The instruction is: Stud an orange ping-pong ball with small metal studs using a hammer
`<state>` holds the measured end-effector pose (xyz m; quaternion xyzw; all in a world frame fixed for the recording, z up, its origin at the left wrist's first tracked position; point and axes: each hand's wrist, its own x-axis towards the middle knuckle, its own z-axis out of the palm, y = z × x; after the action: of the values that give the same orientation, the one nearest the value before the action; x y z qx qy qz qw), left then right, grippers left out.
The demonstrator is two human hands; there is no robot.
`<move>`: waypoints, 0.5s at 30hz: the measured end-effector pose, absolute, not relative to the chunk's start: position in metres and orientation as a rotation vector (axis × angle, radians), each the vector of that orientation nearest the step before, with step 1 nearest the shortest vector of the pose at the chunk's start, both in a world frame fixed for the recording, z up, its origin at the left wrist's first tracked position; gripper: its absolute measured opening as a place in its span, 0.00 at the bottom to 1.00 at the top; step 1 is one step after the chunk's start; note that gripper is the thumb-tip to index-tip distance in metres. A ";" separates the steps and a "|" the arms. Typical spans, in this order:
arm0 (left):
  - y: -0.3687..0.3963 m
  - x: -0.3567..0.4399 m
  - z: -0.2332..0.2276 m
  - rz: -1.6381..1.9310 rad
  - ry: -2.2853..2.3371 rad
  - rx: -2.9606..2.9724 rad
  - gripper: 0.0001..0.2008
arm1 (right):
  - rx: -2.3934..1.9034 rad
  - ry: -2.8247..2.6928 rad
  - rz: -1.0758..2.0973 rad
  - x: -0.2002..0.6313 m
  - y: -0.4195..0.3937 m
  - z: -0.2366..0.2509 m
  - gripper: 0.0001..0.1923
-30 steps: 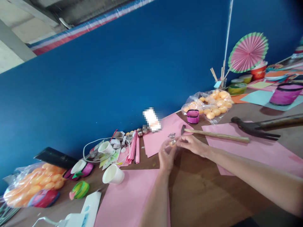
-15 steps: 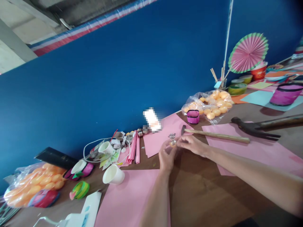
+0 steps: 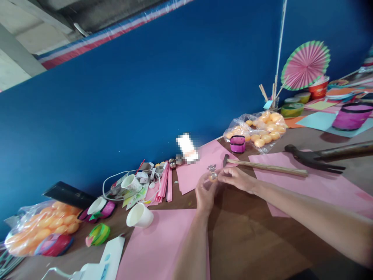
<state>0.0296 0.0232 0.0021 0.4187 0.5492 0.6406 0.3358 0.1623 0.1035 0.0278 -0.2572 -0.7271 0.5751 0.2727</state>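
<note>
Both hands meet above the counter (image 3: 233, 241). Left hand (image 3: 204, 193) and right hand (image 3: 237, 179) pinch a small orange ball (image 3: 213, 176) between fingertips, fingers closed on it from both sides. Small silvery bit (image 3: 211, 167) just above the fingers, too small to ID. Thin hammer (image 3: 264, 166) lies just behind right-hand fingers on pink paper (image 3: 314, 182). White paper cup (image 3: 140, 216) well left of left-hand fingers. Bag of orange balls (image 3: 259, 130) further back, beyond the fingers.

Likely craft workshop: pink paper (image 3: 163, 249), paper fan (image 3: 305, 64), hammers (image 3: 264, 166).
</note>
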 end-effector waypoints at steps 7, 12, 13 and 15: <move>0.024 0.029 0.001 1.671 1.419 1.105 0.19 | -0.689 -1.953 1.572 0.162 0.104 0.026 0.16; 0.023 0.030 0.002 1.668 1.421 1.110 0.19 | -0.712 -1.921 1.621 0.163 0.104 0.026 0.16; 0.023 0.030 0.002 1.668 1.423 1.108 0.19 | -0.715 -1.913 1.633 0.163 0.104 0.025 0.16; 0.023 0.030 0.003 1.666 1.417 1.092 0.19 | -0.706 -1.898 1.644 0.163 0.104 0.025 0.16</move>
<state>0.0299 0.0229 0.0028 0.4198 0.5448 0.6406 0.3415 0.1627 0.1042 0.0251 -0.2611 -0.7020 0.6081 0.2634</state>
